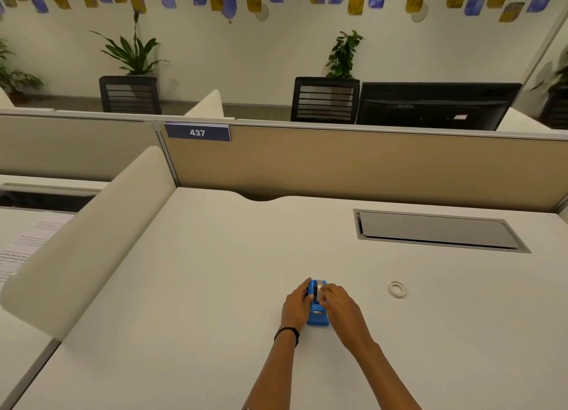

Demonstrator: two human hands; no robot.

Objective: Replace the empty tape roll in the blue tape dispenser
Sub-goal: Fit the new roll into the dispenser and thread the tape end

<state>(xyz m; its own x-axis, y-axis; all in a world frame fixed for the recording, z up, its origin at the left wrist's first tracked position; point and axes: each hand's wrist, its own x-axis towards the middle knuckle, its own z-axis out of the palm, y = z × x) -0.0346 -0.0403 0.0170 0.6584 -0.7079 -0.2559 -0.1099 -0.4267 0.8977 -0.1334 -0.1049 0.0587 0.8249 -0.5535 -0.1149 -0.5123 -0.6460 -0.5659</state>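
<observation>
The blue tape dispenser (318, 316) stands on the white desk (215, 286), its cutter end facing me. A tape roll (320, 285) sits in its top. My left hand (294, 306) grips the dispenser's left side. My right hand (339, 303) rests against its right side with the fingers on the roll. A small whitish ring, an empty-looking tape core (397, 289), lies flat on the desk to the right, apart from both hands.
A grey cable hatch (436, 229) is set into the desk at the back right. A tan partition (353, 163) closes the far edge, and a curved white divider (92, 240) stands along the left side. Papers (27, 246) lie on the neighbouring desk.
</observation>
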